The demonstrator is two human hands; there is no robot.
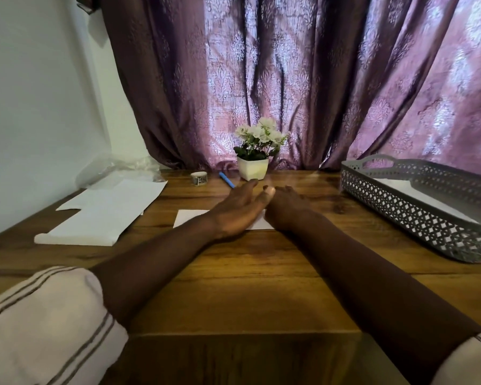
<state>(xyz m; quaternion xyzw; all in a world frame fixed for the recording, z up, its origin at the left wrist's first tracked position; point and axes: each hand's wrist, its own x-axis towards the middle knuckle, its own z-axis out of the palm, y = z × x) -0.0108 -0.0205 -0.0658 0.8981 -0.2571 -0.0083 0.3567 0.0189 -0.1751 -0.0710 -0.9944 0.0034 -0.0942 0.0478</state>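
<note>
The left hand (pixel 239 212) and right hand (pixel 286 209) hide the small sheet (pixel 189 216)'s middle.

- I've got both forearms stretched forward, bare below the rolled sleeves, angling in toward each other.
- Left hand (pixel 239 211) is out with fingers straight and together, turned partly on its edge, pointing forward and a little right.
- Right hand (pixel 288 208) sits just beside it, back up. Its fingers dip away past the knuckles, so I can't call their curl.
- The two hands touch near the fingertips.
</note>
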